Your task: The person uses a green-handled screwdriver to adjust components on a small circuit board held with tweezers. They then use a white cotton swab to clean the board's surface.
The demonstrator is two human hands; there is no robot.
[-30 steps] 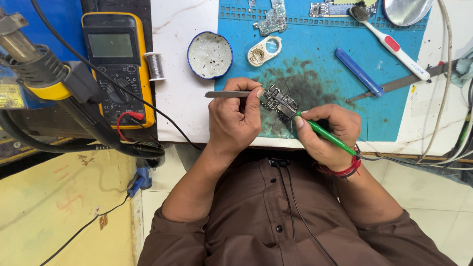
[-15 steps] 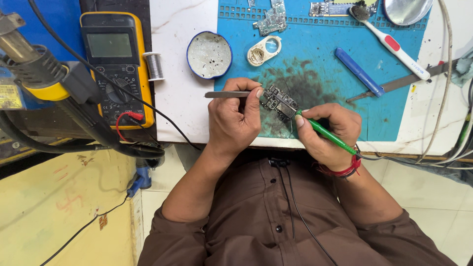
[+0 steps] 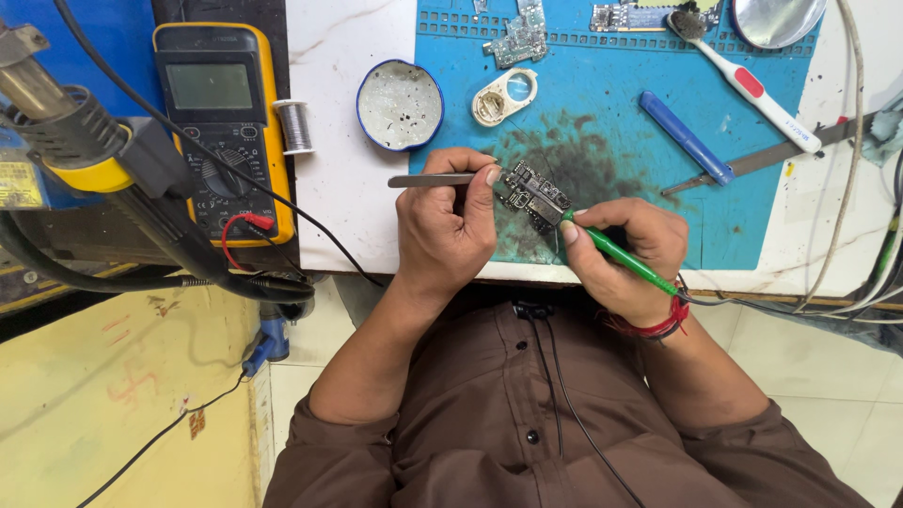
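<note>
**Two hands at a small circuit board on a blue work mat**

The left hand (image 3: pixel 442 230) is closed around metal tweezers (image 3: pixel 435 180), whose handle end sticks out to the left. The right hand (image 3: pixel 625 259) grips a green-handled soldering tool (image 3: pixel 621 254), its tip touching a small circuit board (image 3: pixel 533 195). The board lies between the two hands on a dark, stained patch of the blue mat (image 3: pixel 611 103). The mat covers a white marble-patterned tabletop (image 3: pixel 329 113).

Farther back on the mat lie a white toothbrush (image 3: pixel 752 89), a blue bar-shaped tool (image 3: pixel 687 138), a white plastic frame (image 3: pixel 504 96) and more board pieces (image 3: pixel 517 38). A round blue-rimmed dish (image 3: pixel 400 104) sits at the mat's left edge, with a spool of wire (image 3: pixel 295 126) just beside a yellow meter (image 3: pixel 218 122). A hot-air nozzle (image 3: pixel 66 141) with thick black cables hangs at the far left. Below the table edge are a yellow surface (image 3: pixel 113 395) and pale floor tiles (image 3: pixel 828 367).
</note>
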